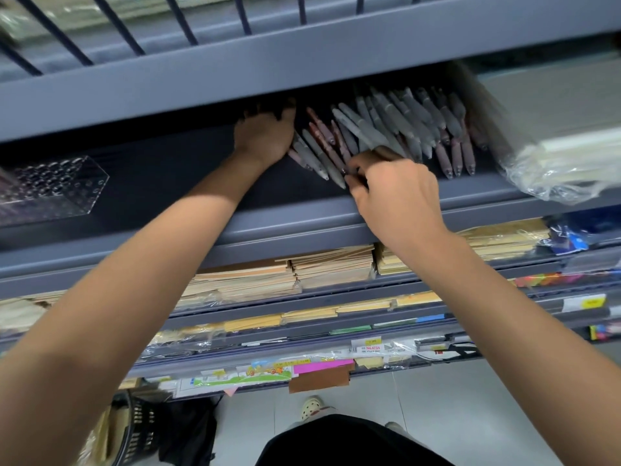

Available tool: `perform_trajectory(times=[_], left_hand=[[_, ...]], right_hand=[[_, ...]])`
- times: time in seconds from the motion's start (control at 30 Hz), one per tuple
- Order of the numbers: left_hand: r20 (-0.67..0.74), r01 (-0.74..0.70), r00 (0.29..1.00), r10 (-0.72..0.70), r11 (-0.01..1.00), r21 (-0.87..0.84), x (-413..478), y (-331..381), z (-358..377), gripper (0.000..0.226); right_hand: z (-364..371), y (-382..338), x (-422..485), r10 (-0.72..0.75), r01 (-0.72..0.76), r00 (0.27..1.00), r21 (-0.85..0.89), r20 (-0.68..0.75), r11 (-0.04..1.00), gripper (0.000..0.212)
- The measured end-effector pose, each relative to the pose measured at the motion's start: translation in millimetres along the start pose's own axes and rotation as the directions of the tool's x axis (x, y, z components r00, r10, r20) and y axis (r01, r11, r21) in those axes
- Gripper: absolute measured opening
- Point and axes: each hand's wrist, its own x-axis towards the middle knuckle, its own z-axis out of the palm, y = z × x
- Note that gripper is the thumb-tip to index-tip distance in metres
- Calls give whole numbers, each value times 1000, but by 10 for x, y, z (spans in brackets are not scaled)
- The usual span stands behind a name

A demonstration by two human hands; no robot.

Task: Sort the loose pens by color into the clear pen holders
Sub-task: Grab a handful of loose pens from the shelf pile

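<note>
**Steadily now: pull one color at a time**

Both hands work the heap of loose pens (403, 126), which lies on the grey shelf (336, 227), grey and reddish barrels mixed together. The left hand (265, 136) sits against the heap's left end; its fingers reach into shadow, so I cannot tell whether they grip anything. The right hand (396, 193) curls its fingers and thumb round a few pens at the front edge. The clear pen holder (50, 190) stands well apart, at the left of the same shelf. The step probably goes best if the left hand fences the heap while the right draws out pens of a single color, tips aligned, before carrying them across. Mixed barrels overlap, so a hasty pull could drag neighbours off the lip.
</note>
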Motion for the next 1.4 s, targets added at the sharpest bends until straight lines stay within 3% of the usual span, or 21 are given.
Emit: perform_trajectory(times=[0.1, 0.37, 0.53, 0.67, 0.87, 1.03, 1.17, 1.23, 1.4], left_hand=[[24, -105, 994, 109, 984, -141, -8, 81, 10, 60], [166, -275, 943, 288, 956, -100, 31, 212, -28, 52], [306, -280, 896, 322, 944, -174, 120, 188, -62, 38], [435, -254, 840, 324, 943, -212, 162, 199, -142, 39], [220, -335, 892, 396, 904, -267, 207, 192, -62, 30], [37, -278, 944, 328, 851, -445, 277, 209, 53, 15], [40, -239, 948, 316, 790, -565, 210, 215, 14, 39], [90, -224, 945, 316, 821, -525, 135, 195, 21, 47], [41, -356, 919, 391, 871, -338, 32, 165, 62, 23]], right_hand=[[-21, -25, 2, -50, 50, 999, -8, -1, 999, 23], [-71, -84, 25, -122, 123, 991, -27, 49, 992, 44], [-35, -89, 69, -80, 81, 996, -45, 35, 996, 45], [33, -120, 84, -45, 43, 999, -57, -28, 997, 41], [79, -149, 89, -20, 17, 998, -70, -55, 997, 36], [-19, -89, 62, -51, 51, 999, -51, 4, 997, 30], [-149, 0, 60, 115, -123, 991, -134, -68, 983, 29], [-161, 30, 48, 169, -176, 984, -149, -57, 973, 29], [-102, -20, 68, 109, -107, 994, -156, 3, 982, 31]])
